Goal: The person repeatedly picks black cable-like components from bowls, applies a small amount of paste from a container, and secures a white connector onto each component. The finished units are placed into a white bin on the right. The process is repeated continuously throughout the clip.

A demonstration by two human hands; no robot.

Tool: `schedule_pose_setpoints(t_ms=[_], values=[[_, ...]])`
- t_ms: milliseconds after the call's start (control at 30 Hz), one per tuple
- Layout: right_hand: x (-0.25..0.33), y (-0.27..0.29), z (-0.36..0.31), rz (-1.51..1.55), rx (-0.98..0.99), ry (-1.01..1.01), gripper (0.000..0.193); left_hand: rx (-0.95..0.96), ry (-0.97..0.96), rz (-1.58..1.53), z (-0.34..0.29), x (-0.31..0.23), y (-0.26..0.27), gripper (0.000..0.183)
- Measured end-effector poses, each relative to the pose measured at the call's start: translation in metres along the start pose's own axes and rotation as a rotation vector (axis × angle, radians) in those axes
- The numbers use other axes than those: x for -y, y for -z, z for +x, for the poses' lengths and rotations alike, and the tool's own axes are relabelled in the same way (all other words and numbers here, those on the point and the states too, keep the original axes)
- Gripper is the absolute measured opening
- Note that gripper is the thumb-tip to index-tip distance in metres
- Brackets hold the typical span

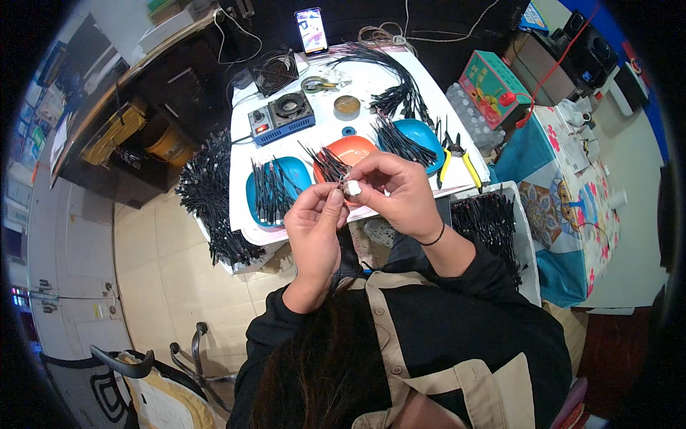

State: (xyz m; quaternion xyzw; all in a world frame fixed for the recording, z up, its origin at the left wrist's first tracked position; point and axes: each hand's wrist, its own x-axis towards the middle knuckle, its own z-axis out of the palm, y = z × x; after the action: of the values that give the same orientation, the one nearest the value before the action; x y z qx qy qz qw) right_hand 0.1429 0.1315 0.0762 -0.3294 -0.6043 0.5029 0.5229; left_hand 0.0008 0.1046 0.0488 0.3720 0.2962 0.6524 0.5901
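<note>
My two hands meet over the near edge of the white table. Between the thumb and fingers of my right hand [404, 196] is a small whitish, shiny piece [352, 187]. The fingertips of my left hand [316, 222] are pinched right beside it; thin dark and reddish strands show there, too small to tell apart. Just beyond my hands, an orange bowl [364, 148] holds short black cables [325, 163] with reddish ends. To its left, more black cables [270, 189] lie in a blue bowl [251, 187]. Another blue bowl [421, 129] with cables stands to the right.
Behind the bowls are a blue soldering station [282, 121], a small fan [276, 73], a round tin [346, 107] and a lit phone [311, 32]. Yellow-handled cutters [457, 168] lie at the right edge. Heaps of black cables [214, 193] flank the table; a chair [157, 386] stands lower left.
</note>
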Motion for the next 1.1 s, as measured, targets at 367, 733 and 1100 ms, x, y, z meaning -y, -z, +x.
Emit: schedule_pose_setpoints(t_ms=[367, 733, 1100], values=[[-0.007, 0.008, -0.001, 0.507, 0.166, -0.261, 0.018, 0.204, 0.377, -0.302, -0.004, -0.014, 0.006, 0.017], [-0.007, 0.004, -0.008, 0.577, 0.092, -0.263, 0.016, 0.146, 0.232, -0.257, -0.008, -0.003, 0.003, 0.015], [-0.013, 0.006, -0.008, 0.895, 0.232, -0.514, 0.021, 0.210, -0.046, 0.265, -0.011, -0.005, 0.014, 0.016]])
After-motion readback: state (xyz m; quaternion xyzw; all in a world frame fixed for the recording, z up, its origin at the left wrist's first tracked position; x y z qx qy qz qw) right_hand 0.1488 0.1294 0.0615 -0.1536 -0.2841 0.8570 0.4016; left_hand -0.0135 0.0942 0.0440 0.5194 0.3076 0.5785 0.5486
